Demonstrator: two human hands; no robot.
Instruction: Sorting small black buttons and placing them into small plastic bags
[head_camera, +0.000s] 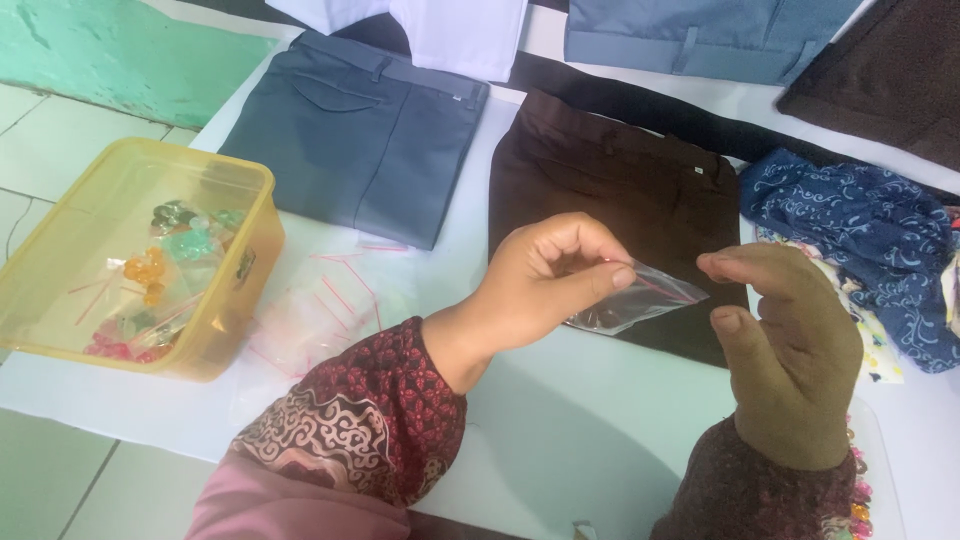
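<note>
My left hand (545, 275) pinches a small clear plastic zip bag (640, 300) between thumb and fingers, holding it above the white sheet. My right hand (790, 350) hovers just right of the bag with its fingers curled and apart, close to the bag's edge but holding nothing that I can see. Both wrists wear dark red patterned sleeves. Behind the bag lies a folded pair of dark brown trousers (620, 180).
A yellow translucent tub (215, 330) with coloured beads in small bags stands at the left. Loose clear zip bags (320, 320) lie beside it. Folded grey-blue trousers (360, 130), a blue patterned cloth (870, 230) and other folded garments cover the white sheet (580, 430).
</note>
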